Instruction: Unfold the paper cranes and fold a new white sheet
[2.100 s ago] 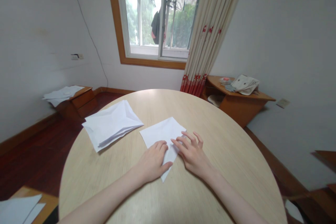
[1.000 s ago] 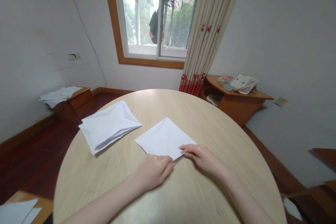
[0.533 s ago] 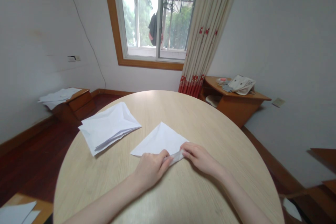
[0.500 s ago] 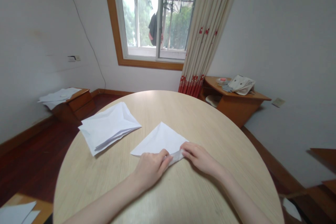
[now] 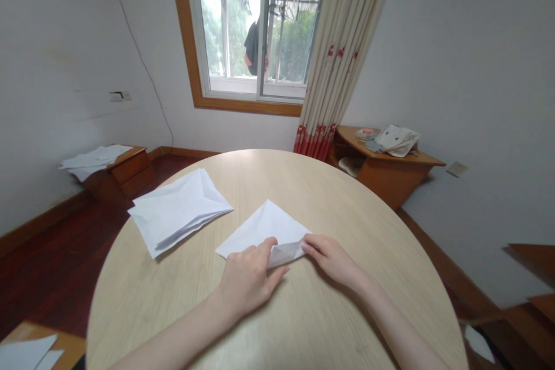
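A white sheet of paper point(image 5: 269, 222), folded to a pointed shape, lies in the middle of the round table with its tip facing away from me. Along its near edge a narrow strip is turned up and stands partly raised. My right hand point(image 5: 332, 257) pinches the right end of this strip between thumb and fingers. At the near left part of the sheet, my left hand point(image 5: 247, 277) rests with its fingers on the paper. Its thumb stands apart from the index finger, off the strip; the other fingertips are partly hidden.
A stack of creased white paper point(image 5: 182, 208) lies on the left of the round table point(image 5: 338, 202). Beyond stand a low cabinet point(image 5: 134, 170) with papers and a corner cabinet point(image 5: 385, 182) with a cloth bag point(image 5: 396, 140). More sheets point(image 5: 28, 352) lie at the lower left.
My left thumb has come away from the folded strip and the left hand has opened, showing more of the strip. My right hand has barely moved and still pinches the right end.
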Action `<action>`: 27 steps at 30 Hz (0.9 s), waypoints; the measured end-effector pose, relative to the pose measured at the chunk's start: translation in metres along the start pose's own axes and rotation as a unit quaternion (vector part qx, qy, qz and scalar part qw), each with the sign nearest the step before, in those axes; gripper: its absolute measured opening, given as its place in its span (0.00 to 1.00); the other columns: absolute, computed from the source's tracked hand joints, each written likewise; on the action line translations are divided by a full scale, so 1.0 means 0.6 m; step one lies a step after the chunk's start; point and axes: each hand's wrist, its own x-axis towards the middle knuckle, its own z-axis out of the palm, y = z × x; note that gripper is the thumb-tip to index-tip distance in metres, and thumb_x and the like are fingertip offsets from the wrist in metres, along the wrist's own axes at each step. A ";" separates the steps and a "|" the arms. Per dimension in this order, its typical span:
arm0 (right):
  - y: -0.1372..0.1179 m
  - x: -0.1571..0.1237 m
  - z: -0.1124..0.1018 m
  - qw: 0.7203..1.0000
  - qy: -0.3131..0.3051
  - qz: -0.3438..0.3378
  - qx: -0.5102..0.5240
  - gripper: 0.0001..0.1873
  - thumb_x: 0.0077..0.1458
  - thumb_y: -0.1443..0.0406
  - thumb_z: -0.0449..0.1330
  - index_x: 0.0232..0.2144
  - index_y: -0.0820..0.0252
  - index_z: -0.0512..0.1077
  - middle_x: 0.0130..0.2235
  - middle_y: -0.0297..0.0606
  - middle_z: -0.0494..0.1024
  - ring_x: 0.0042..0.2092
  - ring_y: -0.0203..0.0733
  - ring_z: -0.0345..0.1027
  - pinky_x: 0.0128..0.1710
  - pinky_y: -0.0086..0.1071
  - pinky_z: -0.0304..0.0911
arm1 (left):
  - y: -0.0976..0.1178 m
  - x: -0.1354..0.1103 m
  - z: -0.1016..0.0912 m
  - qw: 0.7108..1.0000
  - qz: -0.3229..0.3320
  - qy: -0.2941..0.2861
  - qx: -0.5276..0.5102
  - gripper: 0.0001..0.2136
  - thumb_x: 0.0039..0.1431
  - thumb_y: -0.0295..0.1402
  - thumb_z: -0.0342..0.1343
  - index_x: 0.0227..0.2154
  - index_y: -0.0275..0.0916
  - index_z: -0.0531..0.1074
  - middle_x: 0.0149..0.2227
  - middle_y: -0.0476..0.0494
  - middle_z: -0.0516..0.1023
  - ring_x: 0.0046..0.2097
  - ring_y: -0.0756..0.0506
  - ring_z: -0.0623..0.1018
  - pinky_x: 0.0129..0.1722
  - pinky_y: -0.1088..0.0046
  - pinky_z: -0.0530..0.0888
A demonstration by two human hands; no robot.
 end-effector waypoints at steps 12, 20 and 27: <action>-0.011 -0.001 0.007 0.998 -0.001 -0.047 -0.034 0.10 0.62 0.65 0.48 0.30 0.57 0.65 0.34 0.37 0.73 0.39 0.43 0.65 0.47 0.41 0.57 | -0.005 0.005 0.007 0.988 -0.033 -0.030 -0.150 0.14 0.63 0.36 0.45 0.49 0.40 0.63 0.20 0.52 0.70 0.25 0.44 0.76 0.27 0.74 0.66; -0.016 -0.005 0.018 0.998 -0.009 -0.026 -0.064 0.05 0.58 0.69 0.51 0.31 0.56 0.63 0.36 0.34 0.72 0.44 0.43 0.63 0.52 0.45 0.49 | -0.002 0.007 0.004 0.911 -0.075 -0.122 -0.387 0.15 0.61 0.46 0.46 0.41 0.41 0.65 0.21 0.56 0.69 0.16 0.50 0.74 0.14 0.81 0.62; -0.017 -0.003 0.022 0.996 -0.019 -0.035 -0.078 0.05 0.58 0.69 0.52 0.31 0.56 0.65 0.37 0.35 0.73 0.45 0.44 0.61 0.51 0.45 0.48 | -0.009 0.005 0.014 0.872 -0.098 -0.183 -0.444 0.28 0.61 0.57 0.35 0.51 0.39 0.63 0.12 0.57 0.65 0.14 0.47 0.71 0.13 0.80 0.61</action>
